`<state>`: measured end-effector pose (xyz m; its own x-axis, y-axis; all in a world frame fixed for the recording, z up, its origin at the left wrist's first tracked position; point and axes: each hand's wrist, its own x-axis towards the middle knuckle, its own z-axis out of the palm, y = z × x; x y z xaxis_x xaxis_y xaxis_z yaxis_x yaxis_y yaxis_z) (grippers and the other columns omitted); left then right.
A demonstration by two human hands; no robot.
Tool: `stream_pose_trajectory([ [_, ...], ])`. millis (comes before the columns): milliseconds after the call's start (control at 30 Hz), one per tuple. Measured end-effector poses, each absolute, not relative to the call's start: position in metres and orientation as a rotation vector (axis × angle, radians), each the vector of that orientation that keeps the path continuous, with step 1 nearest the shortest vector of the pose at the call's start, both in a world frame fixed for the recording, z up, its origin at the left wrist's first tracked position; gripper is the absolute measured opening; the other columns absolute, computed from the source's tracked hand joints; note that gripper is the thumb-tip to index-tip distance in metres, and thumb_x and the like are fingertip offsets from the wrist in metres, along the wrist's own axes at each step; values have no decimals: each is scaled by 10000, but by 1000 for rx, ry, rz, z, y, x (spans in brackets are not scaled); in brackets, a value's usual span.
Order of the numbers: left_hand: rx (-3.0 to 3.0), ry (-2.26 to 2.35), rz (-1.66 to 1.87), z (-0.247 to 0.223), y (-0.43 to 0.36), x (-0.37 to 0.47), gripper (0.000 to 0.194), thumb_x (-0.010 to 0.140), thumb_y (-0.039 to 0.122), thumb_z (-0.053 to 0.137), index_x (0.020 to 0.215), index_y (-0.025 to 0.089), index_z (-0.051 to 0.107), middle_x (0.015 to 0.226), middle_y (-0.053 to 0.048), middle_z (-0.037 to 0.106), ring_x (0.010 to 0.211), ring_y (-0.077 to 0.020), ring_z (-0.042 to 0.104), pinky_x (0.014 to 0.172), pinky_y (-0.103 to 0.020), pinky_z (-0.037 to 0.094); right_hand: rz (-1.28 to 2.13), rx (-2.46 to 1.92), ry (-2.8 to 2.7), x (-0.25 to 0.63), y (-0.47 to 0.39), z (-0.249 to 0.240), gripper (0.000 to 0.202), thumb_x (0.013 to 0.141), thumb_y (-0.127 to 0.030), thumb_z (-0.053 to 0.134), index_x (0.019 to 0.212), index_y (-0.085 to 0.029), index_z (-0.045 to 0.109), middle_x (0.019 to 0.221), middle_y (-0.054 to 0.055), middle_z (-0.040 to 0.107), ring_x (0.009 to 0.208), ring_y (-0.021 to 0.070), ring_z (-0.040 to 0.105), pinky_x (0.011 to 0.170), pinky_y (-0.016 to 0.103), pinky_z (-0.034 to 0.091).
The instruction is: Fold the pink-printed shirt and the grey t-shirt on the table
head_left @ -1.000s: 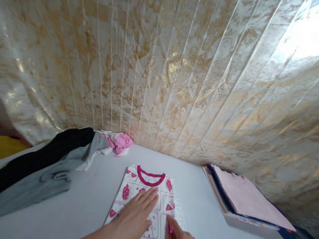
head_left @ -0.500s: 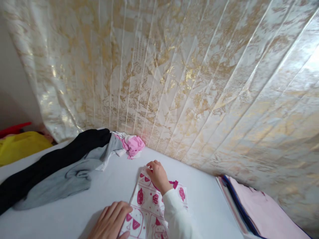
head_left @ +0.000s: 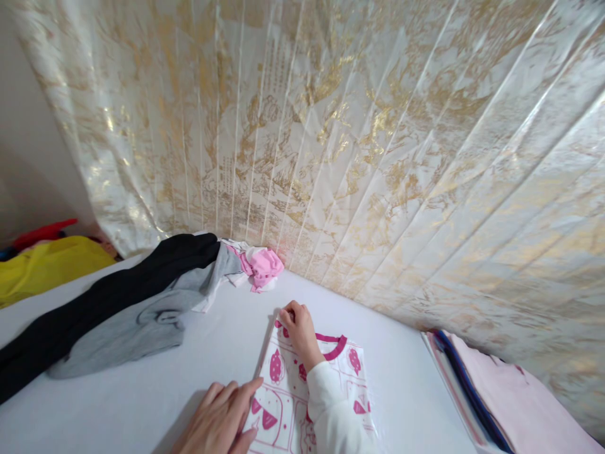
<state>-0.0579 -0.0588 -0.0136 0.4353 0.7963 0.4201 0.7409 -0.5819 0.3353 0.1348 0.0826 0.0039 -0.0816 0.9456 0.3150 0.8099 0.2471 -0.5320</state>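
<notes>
1. Shirt [head_left: 286, 403], white w/ magenta print, lies flat on the white tabletop [head_left: 227, 343], right in front of the person; call it the clock's hub, w/ 12 away from them. Near end is out of view.
2. Magenta collar [head_left: 341, 348] sits at approx. the shirt's 12–1 o'clock, partly behind the R wrist.
3. L hand [head_left: 215, 416] is at the shirt's 8 o'clock, palm down. Fingers loosely spread, index stretched out to touch the L edge, thumb apart & lower down.
4. R hand [head_left: 300, 331] is at the shirt's 11 o'clock, on the top L corner. Fingers curled in; can't tell from here if they're pinching the cloth or just pressing it.
5. White sleeve [head_left: 331, 403] of the R arm crosses over the shirt's middle, coming up from approx. 5 o'clock, & hides some of the print.
6. Folded pile [head_left: 510, 384] at 3 o'clock, well apart from the shirt: light pink on top, dark blue etc. underneath.
7. Pink cloth [head_left: 265, 265], crumpled, at 11 o'clock, nr the curtain [head_left: 302, 126], which is wht/gold & hangs across 12.
8. Grey garment [head_left: 123, 340] at 9 o'clock, black garment [head_left: 118, 290] right alongside, betw. 9 & 10.
9. Yellow cloth [head_left: 51, 265] at 10, beyond the tabletop's edge.
</notes>
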Motion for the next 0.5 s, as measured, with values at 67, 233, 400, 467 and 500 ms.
stream_pose_trajectory([
  [67,2511,1373,808,-6,-60,-57,533,862,223,554,1365,290,391,978,21,714,841,-176,672,756,-241,504,282,-1587,-1894,134,80,1,156,905,-222,516,780,-195,606,739,5,646,785,173,545,736,253,392],
  [233,2417,1370,747,0,-61,-57,500,815,87,446,1273,285,474,838,37,666,764,-162,636,763,-246,490,270,-1571,-1900,133,79,-2,133,907,-235,527,806,-205,609,775,8,645,799,176,544,759,265,378],
  [400,2497,1451,628,-14,-61,-58,409,785,108,478,1122,301,606,949,-4,687,882,-212,631,810,-302,488,234,-1600,-1927,129,82,-4,102,885,-217,558,805,-204,620,862,35,641,844,197,542,786,296,365],
  [467,2533,1490,594,-14,-61,-59,425,768,110,481,1119,299,627,916,-18,691,861,-223,632,784,-311,496,223,-1607,-1923,128,83,-3,88,879,-218,563,814,-203,620,884,43,645,873,206,550,795,305,372],
  [500,2552,1498,584,-12,-61,-59,433,761,109,477,1118,298,635,910,-22,693,857,-228,633,777,-316,499,221,-1608,-1917,129,83,0,78,879,-223,561,831,-203,620,889,42,650,877,207,558,797,306,380],
])
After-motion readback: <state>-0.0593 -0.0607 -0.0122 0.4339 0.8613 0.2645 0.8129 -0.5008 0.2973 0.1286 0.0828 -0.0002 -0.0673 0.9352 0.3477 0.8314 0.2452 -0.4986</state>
